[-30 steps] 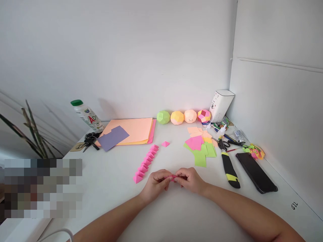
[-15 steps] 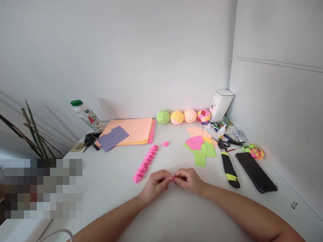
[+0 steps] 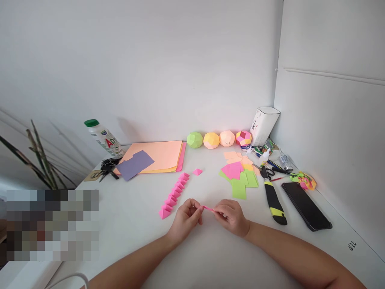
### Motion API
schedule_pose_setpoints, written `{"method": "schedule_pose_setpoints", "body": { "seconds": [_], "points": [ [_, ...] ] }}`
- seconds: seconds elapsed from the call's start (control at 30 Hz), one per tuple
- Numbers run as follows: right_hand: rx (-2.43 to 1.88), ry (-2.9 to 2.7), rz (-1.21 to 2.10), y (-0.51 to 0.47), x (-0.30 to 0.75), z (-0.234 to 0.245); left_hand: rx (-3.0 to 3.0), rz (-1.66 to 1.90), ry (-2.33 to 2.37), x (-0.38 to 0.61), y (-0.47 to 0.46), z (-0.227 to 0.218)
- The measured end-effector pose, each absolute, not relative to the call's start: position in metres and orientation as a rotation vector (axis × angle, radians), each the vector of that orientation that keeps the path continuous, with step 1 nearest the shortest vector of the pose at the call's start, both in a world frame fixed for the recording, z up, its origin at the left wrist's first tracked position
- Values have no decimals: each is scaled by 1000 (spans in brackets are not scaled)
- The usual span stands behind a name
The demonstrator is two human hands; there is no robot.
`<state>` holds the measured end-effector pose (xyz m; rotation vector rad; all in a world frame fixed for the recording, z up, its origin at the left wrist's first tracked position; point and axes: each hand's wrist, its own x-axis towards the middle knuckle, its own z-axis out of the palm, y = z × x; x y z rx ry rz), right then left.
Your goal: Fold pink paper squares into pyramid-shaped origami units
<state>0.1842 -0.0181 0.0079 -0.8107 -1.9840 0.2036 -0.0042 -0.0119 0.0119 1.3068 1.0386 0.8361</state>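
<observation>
Between my two hands a small folded piece of pink paper [image 3: 207, 208] is stretched, seen nearly edge-on as a thin strip. My left hand [image 3: 188, 216] pinches its left end between thumb and fingers. At the other end, my right hand [image 3: 231, 216] pinches it the same way. A slanting row of folded pink paper pieces [image 3: 173, 197] stands to the left of my hands, with one single pink piece [image 3: 197, 171] apart at the row's far end. Beyond my right hand lie loose green paper squares [image 3: 239, 188] and pink paper pieces [image 3: 231, 170].
Several paper polyhedra [image 3: 211, 140] line the wall. Coloured sheets [image 3: 162, 154], a purple card [image 3: 135, 164], keys [image 3: 108, 166] and a bottle [image 3: 104, 138] are at the back left. A utility knife [image 3: 274, 200], phone [image 3: 306, 206], scissors [image 3: 266, 172] and white box [image 3: 264, 125] are on the right.
My hands have moved slightly apart, my right hand shifting right. More of the pink paper shows between the fingertips.
</observation>
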Motion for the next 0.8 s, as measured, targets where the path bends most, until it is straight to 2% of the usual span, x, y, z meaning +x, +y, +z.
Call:
{"method": "schedule_pose_setpoints", "body": {
  "seconds": [0.13,0.27,0.8],
  "points": [
    [-736,-2110,-77,-22,188,4,1493,820,1004,-7,-12,17],
    [-673,-2219,-193,-25,187,4,1592,687,876,-8,-10,22],
    [-722,-2220,36,-21,184,5,1450,679,852,-7,-6,17]
  ]
}}
